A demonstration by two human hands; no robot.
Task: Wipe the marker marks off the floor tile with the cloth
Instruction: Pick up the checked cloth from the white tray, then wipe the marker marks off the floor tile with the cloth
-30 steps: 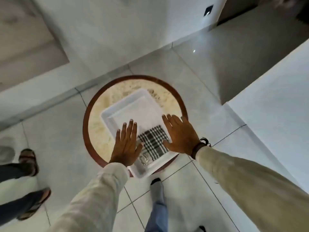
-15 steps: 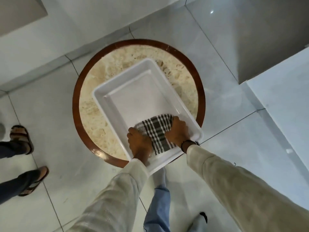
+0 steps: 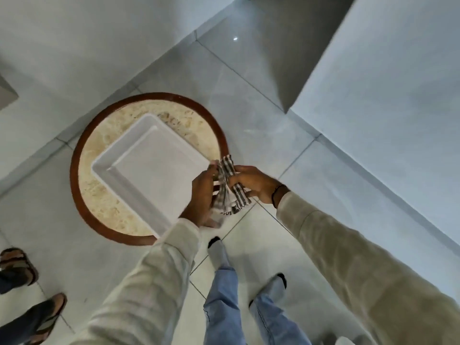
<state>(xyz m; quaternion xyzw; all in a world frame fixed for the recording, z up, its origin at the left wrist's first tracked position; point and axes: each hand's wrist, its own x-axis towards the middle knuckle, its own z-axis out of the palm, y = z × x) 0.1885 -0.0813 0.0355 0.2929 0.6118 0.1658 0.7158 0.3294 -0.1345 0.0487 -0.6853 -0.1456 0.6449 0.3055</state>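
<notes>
A black-and-white checked cloth (image 3: 227, 185) hangs bunched between my two hands, lifted clear of the white tray (image 3: 149, 168) and held over its near right corner. My left hand (image 3: 202, 195) grips the cloth's left side and my right hand (image 3: 254, 183) grips its right side. The pale grey floor tiles (image 3: 261, 135) spread all around. I see no marker marks on them in this view.
The tray rests on a round stone-topped table with a brown rim (image 3: 74, 175). My own feet in grey socks (image 3: 217, 252) stand just in front of it. Another person's sandalled feet (image 3: 17, 265) are at the lower left. White walls (image 3: 398, 120) rise at right.
My hands went from flat over the tray to closing on the cloth inside it. They have now raised the cloth out of the tray and shifted it right.
</notes>
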